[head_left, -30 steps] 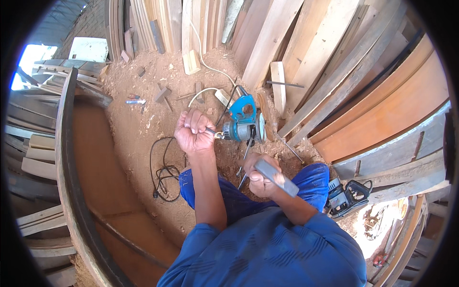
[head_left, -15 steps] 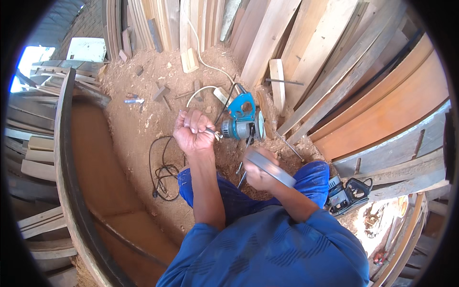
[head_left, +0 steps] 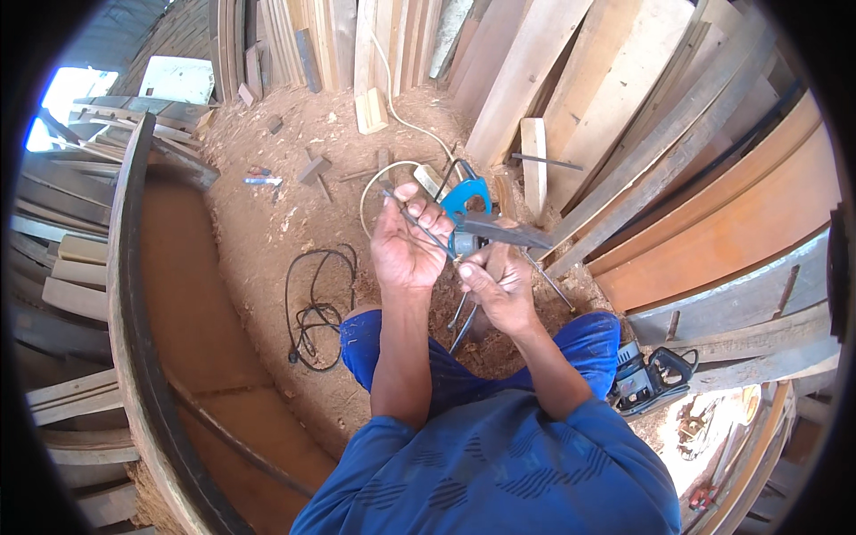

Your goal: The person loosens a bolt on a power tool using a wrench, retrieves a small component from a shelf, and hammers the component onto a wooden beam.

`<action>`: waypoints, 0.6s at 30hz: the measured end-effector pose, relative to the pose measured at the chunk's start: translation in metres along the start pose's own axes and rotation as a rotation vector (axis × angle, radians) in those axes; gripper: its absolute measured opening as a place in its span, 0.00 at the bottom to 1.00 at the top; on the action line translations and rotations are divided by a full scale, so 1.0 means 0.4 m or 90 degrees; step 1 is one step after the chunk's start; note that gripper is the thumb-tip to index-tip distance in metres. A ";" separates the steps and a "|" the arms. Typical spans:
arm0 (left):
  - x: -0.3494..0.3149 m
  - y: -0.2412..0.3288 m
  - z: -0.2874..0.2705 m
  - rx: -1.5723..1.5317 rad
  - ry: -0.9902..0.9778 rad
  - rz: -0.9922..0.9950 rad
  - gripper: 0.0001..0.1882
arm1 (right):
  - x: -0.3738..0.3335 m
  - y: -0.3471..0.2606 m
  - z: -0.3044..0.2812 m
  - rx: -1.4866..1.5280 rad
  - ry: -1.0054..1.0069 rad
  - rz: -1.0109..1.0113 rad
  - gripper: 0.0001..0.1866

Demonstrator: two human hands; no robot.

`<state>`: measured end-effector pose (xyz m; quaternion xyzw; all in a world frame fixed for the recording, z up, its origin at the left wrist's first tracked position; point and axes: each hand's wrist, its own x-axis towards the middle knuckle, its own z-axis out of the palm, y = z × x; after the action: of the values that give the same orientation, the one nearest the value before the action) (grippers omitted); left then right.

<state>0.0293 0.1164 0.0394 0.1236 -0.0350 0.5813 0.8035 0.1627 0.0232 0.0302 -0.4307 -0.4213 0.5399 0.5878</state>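
Observation:
My left hand [head_left: 403,250], palm up, has its fingers closed on a thin dark metal rod [head_left: 426,228] that slants down toward my right hand. My right hand [head_left: 501,283] grips a flat, dark grey bar [head_left: 510,231], held crosswise above the fingers; whether it is a file or a sharpening stone I cannot tell. The rod's lower end is close to my right fingertips; contact is unclear. Just beyond both hands lies a teal power router [head_left: 465,198], partly hidden by the bar and my fingers. Metal wrenches [head_left: 462,328] lie between my knees.
A looped black cord [head_left: 312,312] lies left of my knee. A white power strip [head_left: 431,180] is by the router. Planks [head_left: 526,71] lean at the back and right. A long curved wooden piece [head_left: 120,294] stands at left. Another power tool [head_left: 655,379] sits beside my right knee.
My left hand has moved slightly right, and the rod now points down-right. My right hand has risen toward it, turning the grey bar nearly level in front of the router.

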 end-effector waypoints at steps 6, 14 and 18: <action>0.009 -0.036 0.075 0.066 0.290 0.091 0.12 | 0.013 -0.022 -0.012 0.026 0.024 0.007 0.09; 0.014 -0.008 -0.025 -0.160 -0.001 -0.007 0.14 | 0.034 -0.003 0.014 -0.050 -0.047 -0.147 0.16; 0.024 0.059 -0.028 -0.222 0.033 0.041 0.15 | 0.000 -0.022 0.019 -0.251 -0.011 -0.258 0.18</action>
<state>0.0091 0.1349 0.0344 -0.0335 -0.1184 0.5947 0.7945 0.1577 0.0234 0.0409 -0.4392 -0.6008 0.3224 0.5850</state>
